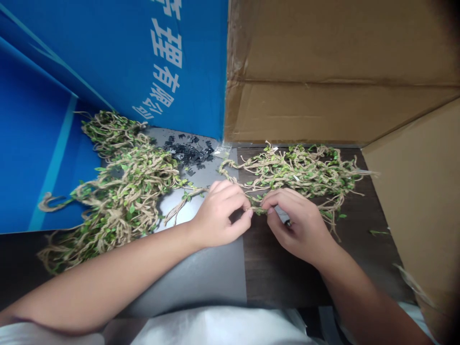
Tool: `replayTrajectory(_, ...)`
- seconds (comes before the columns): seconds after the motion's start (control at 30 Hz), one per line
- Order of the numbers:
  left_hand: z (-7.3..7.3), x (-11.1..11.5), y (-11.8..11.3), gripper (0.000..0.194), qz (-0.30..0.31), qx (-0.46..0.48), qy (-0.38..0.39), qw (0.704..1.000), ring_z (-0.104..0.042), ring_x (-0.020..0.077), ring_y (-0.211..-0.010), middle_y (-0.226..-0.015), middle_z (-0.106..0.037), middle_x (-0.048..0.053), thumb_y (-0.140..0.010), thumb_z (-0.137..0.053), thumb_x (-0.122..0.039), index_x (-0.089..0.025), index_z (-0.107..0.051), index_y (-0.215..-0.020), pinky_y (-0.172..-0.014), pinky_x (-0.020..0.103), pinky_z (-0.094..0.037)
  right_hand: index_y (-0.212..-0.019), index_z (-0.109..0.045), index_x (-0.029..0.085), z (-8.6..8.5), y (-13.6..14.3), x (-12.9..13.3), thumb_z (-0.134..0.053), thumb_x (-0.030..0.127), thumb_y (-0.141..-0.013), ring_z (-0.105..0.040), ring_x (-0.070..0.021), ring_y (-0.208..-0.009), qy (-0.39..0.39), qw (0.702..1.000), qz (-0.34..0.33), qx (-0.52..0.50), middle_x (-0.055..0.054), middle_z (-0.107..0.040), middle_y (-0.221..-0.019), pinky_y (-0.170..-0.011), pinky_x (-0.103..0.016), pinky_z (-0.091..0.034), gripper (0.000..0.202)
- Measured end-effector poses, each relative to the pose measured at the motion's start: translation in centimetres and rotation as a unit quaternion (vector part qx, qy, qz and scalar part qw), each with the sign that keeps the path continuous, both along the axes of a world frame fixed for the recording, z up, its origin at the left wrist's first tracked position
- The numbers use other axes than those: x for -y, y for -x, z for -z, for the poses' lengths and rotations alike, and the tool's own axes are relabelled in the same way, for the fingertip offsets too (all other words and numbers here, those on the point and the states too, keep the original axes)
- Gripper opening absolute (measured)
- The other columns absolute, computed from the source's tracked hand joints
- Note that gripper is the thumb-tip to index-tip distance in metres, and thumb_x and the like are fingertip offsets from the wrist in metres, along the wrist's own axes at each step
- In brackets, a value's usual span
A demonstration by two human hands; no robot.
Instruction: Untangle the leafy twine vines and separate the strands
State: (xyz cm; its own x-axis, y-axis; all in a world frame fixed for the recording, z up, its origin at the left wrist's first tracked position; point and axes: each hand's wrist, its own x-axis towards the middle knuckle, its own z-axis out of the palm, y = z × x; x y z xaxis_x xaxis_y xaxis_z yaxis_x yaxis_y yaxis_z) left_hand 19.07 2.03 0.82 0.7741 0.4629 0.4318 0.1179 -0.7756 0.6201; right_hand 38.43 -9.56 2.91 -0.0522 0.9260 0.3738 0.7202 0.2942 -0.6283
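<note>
Between my two hands stretches a twine strand with small green leaves (258,210). My left hand (224,211) pinches its left part between thumb and fingers. Close by, my right hand (294,223) is closed on the same strand, and a small dark item shows at its palm, too little of it visible to name. Behind the right hand lies a pile of leafy twine strands (305,170). A larger heap of leafy twine (132,187) spreads to the left, partly behind my left forearm. A loose length of twine (183,203) runs from near that heap toward my left hand.
Small black flat pieces (189,149) lie scattered on the grey sheet (212,268) at the back. A blue panel with white characters (172,62) and brown cardboard walls (323,110) enclose the dark wooden table (280,282). A clear plastic scrap (222,151) sits by the corner.
</note>
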Motion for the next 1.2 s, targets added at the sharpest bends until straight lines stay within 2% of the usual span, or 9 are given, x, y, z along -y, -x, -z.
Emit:
replayTrajectory(0.2, 0.03, 0.09, 0.00, 0.017, 0.009, -0.006, -0.015, 1.000, -0.056, 0.0177, -0.085, -0.081, -0.066, 0.003, -0.097, -0.062, -0.024, -0.018, -0.063, -0.081, -0.082, 0.037, -0.037, -0.094, -0.056, 0.021, -0.04, 0.20, 0.00, -0.056, -0.001, -0.085, -0.064, -0.0191, -0.092, -0.005, 0.999, 0.002, -0.032, -0.003, -0.068, -0.097, -0.084, -0.034, -0.050, 0.024)
replayTrajectory(0.53, -0.27, 0.00, -0.10, 0.017, 0.002, -0.001, -0.001, 1.000, -0.053, 0.0167, -0.081, -0.078, -0.063, 0.002, -0.094, -0.060, -0.020, -0.017, -0.061, -0.077, -0.078, 0.035, -0.036, -0.095, -0.059, 0.021, -0.19, 0.25, 0.13, -0.058, -0.001, -0.084, -0.067, -0.0178, -0.093, -0.031, 0.998, -0.008, -0.055, -0.004, -0.069, -0.097, -0.085, -0.032, -0.051, 0.025)
replayTrajectory(0.7, -0.31, -0.04, -0.09, 0.017, 0.004, 0.002, 0.007, 1.000, -0.053, 0.0168, -0.081, -0.078, -0.063, 0.003, -0.093, -0.060, -0.020, -0.017, -0.061, -0.077, -0.078, 0.035, -0.036, -0.090, -0.055, 0.022, -0.65, 0.16, 0.10, -0.056, -0.001, -0.083, -0.066, -0.0194, -0.095, 0.002, 0.996, -0.022, -0.086, -0.004, -0.068, -0.100, -0.083, -0.033, -0.050, 0.024)
replayTrajectory(0.8, -0.28, -0.07, -0.06, 0.017, -0.002, 0.001, 0.013, 1.000, -0.052, 0.0171, -0.080, -0.078, -0.063, 0.003, -0.093, -0.059, -0.021, -0.018, -0.060, -0.076, -0.079, 0.035, -0.037, -0.090, -0.052, 0.023, -0.83, 0.18, 0.03, -0.057, 0.002, -0.081, -0.064, -0.0225, -0.096, 0.028, 0.998, -0.028, -0.052, -0.006, -0.067, -0.101, -0.083, -0.036, -0.049, 0.024)
replayTrajectory(0.9, -0.25, -0.09, -0.05, 0.018, -0.004, 0.002, 0.016, 1.000, -0.052, 0.0171, -0.081, -0.078, -0.062, 0.003, -0.093, -0.059, -0.020, -0.017, -0.059, -0.076, -0.079, 0.035, -0.037, -0.091, -0.047, 0.024, -0.71, 0.26, 0.00, -0.062, 0.009, -0.086, -0.062, -0.0240, -0.094, 0.038, 0.999, -0.024, 0.003, -0.006, -0.065, -0.099, -0.082, -0.038, -0.048, 0.022)
replayTrajectory(1.03, -0.17, -0.03, -0.04, 0.018, 0.002, 0.002, 0.006, 1.000, -0.052, 0.0166, -0.080, -0.078, -0.062, 0.002, -0.093, -0.060, -0.020, -0.017, -0.060, -0.076, -0.079, 0.035, -0.036, -0.083, -0.039, 0.022, -0.43, 0.30, -0.05, -0.063, 0.017, -0.097, -0.059, -0.0208, -0.090, 0.041, 0.998, -0.027, 0.027, -0.004, -0.063, -0.094, -0.078, -0.035, -0.045, 0.028)
replayTrajectory(1.2, -0.13, 0.06, 0.03, 0.017, 0.009, 0.003, -0.001, 1.000, -0.051, 0.0166, -0.081, -0.078, -0.062, 0.002, -0.093, -0.061, -0.019, -0.017, -0.060, -0.076, -0.079, 0.035, -0.036, -0.078, -0.036, 0.021, -0.30, 0.21, -0.06, -0.066, 0.022, -0.099, -0.056, -0.0186, -0.086, 0.046, 0.998, -0.031, 0.033, -0.004, -0.063, -0.094, -0.075, -0.032, -0.043, 0.037)
